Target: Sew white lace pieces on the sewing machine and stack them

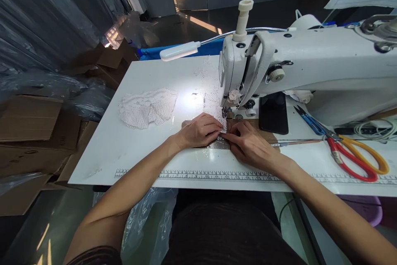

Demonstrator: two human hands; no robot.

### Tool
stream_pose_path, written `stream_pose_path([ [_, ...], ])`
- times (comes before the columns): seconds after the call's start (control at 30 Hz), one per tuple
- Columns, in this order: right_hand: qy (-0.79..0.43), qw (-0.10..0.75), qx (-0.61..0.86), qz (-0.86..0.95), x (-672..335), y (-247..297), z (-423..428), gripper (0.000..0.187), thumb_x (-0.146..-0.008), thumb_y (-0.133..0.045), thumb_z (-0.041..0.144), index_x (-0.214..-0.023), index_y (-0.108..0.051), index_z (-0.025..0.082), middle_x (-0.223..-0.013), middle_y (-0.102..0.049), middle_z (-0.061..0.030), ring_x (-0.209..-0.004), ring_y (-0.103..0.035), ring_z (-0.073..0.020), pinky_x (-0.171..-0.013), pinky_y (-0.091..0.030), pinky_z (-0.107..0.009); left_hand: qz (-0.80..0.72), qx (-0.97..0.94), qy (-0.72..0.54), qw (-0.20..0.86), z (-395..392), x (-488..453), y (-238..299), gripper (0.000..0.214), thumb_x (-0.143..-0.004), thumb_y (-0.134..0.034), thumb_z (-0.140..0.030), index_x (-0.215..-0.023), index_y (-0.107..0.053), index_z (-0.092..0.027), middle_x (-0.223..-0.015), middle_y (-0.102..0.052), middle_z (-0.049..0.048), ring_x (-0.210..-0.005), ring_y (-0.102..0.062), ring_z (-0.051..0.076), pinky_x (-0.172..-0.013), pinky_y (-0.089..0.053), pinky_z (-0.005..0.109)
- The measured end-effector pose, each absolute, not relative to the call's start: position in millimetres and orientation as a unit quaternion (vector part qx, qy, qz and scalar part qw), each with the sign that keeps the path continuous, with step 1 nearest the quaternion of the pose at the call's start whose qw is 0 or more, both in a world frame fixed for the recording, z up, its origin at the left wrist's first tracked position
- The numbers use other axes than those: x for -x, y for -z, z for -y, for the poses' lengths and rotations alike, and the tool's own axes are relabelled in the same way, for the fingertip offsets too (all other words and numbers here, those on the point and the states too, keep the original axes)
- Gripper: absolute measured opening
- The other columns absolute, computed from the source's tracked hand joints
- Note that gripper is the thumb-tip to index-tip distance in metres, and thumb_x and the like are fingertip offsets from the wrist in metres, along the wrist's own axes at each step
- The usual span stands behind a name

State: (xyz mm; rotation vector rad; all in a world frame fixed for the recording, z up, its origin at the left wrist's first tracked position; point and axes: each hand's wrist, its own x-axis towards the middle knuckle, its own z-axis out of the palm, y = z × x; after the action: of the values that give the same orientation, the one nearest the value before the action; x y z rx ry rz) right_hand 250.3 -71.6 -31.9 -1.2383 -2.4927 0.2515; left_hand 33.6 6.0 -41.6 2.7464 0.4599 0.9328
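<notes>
A strip of white lace [212, 101] lies on the sewing table and runs under the presser foot [227, 113] of a white sewing machine [263, 62]. My left hand [203, 130] rests on the lace just left of the foot, its fingers bent and pressed together at the lace's near end. Close by on the right, my right hand [248, 141] pinches the same end between thumb and forefinger. The fingertips of both hands nearly meet. Beneath them is a shiny metal plate [220, 145]. A gathered white lace piece [148, 108] lies apart on the left.
A black phone [273, 113] lies right of the needle area. Red-and-orange-handled scissors [353, 149] and blue snips [310, 122] lie farther right. A lit lamp [180, 51] hangs over the table. A printed ruler [214, 176] runs along the front edge. Cardboard boxes [37, 132] stand left.
</notes>
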Motion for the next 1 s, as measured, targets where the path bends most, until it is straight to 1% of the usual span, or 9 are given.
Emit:
stream_pose_path([
  [0.17, -0.094, 0.181, 0.449, 0.870, -250, 31, 79, 0.038, -0.090, -0.046, 0.014, -0.119, -0.070, 0.018, -0.108, -0.058, -0.0160, -0.105, -0.052, -0.0291, -0.088, -0.051, -0.046, -0.158, -0.937, -0.298, 0.092, -6, -33, 44, 0.013, -0.094, -0.058, -0.018, -0.097, -0.070, -0.015, -0.098, -0.076, 0.0076, -0.089, -0.070, 0.018, -0.088, -0.057, 0.039],
  [0.27, -0.130, 0.193, 0.426, 0.875, -257, 24, 68, 0.035, -0.088, -0.049, 0.014, -0.111, -0.075, 0.020, -0.106, -0.062, -0.0142, -0.103, -0.056, -0.0275, -0.090, -0.051, -0.044, -0.157, -0.943, -0.277, 0.100, -4, -32, 41, 0.014, -0.094, -0.057, -0.018, -0.098, -0.070, -0.015, -0.101, -0.076, 0.0075, -0.091, -0.070, 0.018, -0.088, -0.056, 0.038],
  [0.33, -0.178, 0.197, 0.411, 0.872, -263, 18, 54, 0.033, -0.087, -0.049, 0.014, -0.103, -0.077, 0.021, -0.102, -0.066, -0.0109, -0.096, -0.061, -0.0235, -0.089, -0.053, -0.040, -0.159, -0.946, -0.263, 0.102, -3, -32, 39, 0.015, -0.095, -0.056, -0.019, -0.098, -0.070, -0.015, -0.102, -0.075, 0.0069, -0.093, -0.070, 0.017, -0.089, -0.056, 0.037],
  [0.4, -0.204, 0.194, 0.429, 0.858, -269, 17, 40, 0.035, -0.089, -0.047, 0.016, -0.110, -0.075, 0.020, -0.097, -0.068, -0.0095, -0.085, -0.063, -0.0205, -0.082, -0.054, -0.037, -0.155, -0.951, -0.249, 0.096, -3, -31, 37, 0.015, -0.096, -0.055, -0.019, -0.099, -0.069, -0.016, -0.104, -0.075, 0.0064, -0.094, -0.069, 0.016, -0.090, -0.055, 0.037],
  [0.47, -0.189, 0.200, 0.451, 0.849, -272, 22, 30, 0.041, -0.090, -0.047, 0.019, -0.124, -0.069, 0.018, -0.100, -0.068, -0.0112, -0.082, -0.063, -0.0210, -0.077, -0.054, -0.037, -0.144, -0.956, -0.244, 0.079, -4, -30, 36, 0.014, -0.097, -0.056, -0.020, -0.099, -0.070, -0.017, -0.104, -0.074, 0.0058, -0.094, -0.068, 0.016, -0.091, -0.054, 0.037],
  [0.53, -0.162, 0.210, 0.456, 0.850, -274, 32, 27, 0.044, -0.089, -0.049, 0.020, -0.129, -0.067, 0.020, -0.108, -0.065, -0.0133, -0.086, -0.063, -0.0221, -0.077, -0.054, -0.038, -0.132, -0.959, -0.246, 0.057, -4, -29, 37, 0.014, -0.097, -0.057, -0.020, -0.095, -0.070, -0.018, -0.105, -0.074, 0.0052, -0.091, -0.068, 0.015, -0.091, -0.053, 0.038],
  [0.7, -0.120, 0.231, 0.448, 0.855, -273, 50, 31, 0.040, -0.087, -0.051, 0.018, -0.121, -0.072, 0.024, -0.110, -0.062, -0.0121, -0.089, -0.061, -0.0223, -0.080, -0.054, -0.040, -0.125, -0.956, -0.267, 0.011, -3, -29, 40, 0.015, -0.097, -0.057, -0.019, -0.089, -0.070, -0.019, -0.101, -0.073, 0.0050, -0.089, -0.067, 0.015, -0.092, -0.051, 0.039],
  [0.83, -0.108, 0.239, 0.452, 0.852, -272, 51, 32, 0.040, -0.087, -0.051, 0.017, -0.119, -0.074, 0.026, -0.109, -0.062, -0.0109, -0.089, -0.060, -0.0219, -0.080, -0.054, -0.040, -0.133, -0.954, -0.268, -0.009, -1, -31, 40, 0.017, -0.097, -0.057, -0.019, -0.086, -0.070, -0.019, -0.097, -0.072, 0.0036, -0.077, -0.063, 0.013, -0.083, -0.050, 0.036],
  [1.0, -0.102, 0.242, 0.452, 0.853, -272, 51, 32, 0.039, -0.089, -0.050, 0.018, -0.119, -0.074, 0.026, -0.111, -0.061, -0.0115, -0.090, -0.059, -0.0225, -0.081, -0.054, -0.040, -0.123, -0.958, -0.256, -0.027, 0, -32, 36, 0.019, -0.097, -0.057, -0.018, -0.084, -0.070, -0.017, -0.091, -0.073, 0.0031, -0.074, -0.061, 0.013, -0.076, -0.049, 0.033],
])
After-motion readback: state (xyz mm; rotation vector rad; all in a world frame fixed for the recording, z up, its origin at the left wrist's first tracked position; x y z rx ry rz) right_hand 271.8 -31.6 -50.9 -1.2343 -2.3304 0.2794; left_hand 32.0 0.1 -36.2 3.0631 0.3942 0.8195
